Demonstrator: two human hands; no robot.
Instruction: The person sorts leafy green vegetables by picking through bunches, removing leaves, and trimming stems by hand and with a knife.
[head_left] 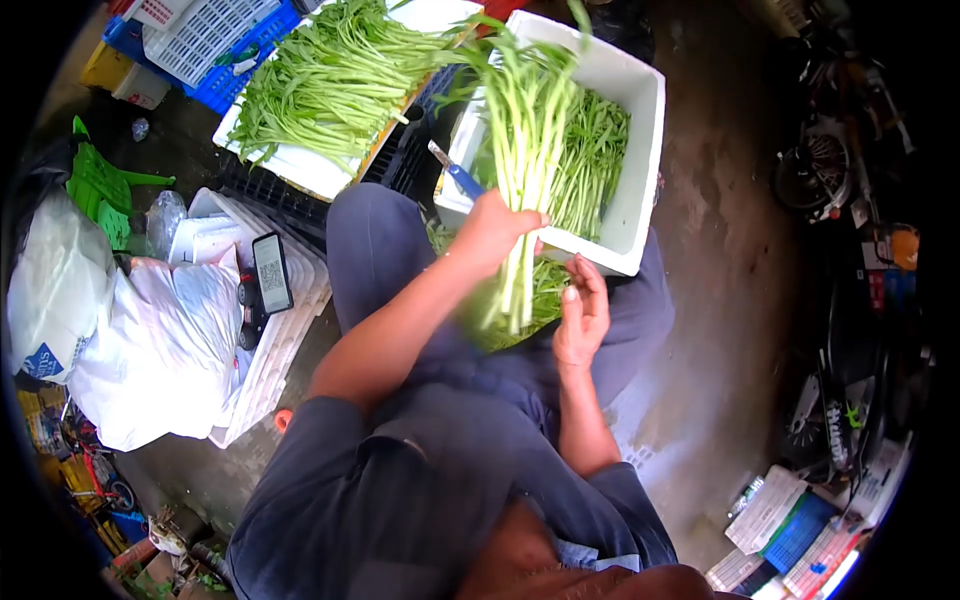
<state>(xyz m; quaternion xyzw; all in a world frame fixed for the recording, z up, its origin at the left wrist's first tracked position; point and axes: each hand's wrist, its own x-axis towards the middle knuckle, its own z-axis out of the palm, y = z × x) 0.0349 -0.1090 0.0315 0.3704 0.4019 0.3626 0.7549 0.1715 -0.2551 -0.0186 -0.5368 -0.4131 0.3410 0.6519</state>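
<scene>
My left hand (500,230) grips a bunch of water spinach (525,130) by its pale stalks, the leafy ends pointing away from me and slightly blurred. A small knife with a blue handle (465,181) sticks out of the same hand, its short blade towards the upper left. My right hand (583,322) is beside the lower stalks with fingers apart and holds nothing. Just beyond both hands, a white foam box (640,170) contains more greens (595,160). Loose greens (548,290) lie between my legs, partly hidden by the held bunch.
A white foam tray (310,175) piled with water spinach (335,80) rests on a black crate (265,190) at upper left. White plastic bags (160,340) and a phone (271,272) are on the left, near a green plastic stool (95,180). Motorbike parts (825,170) line the right side.
</scene>
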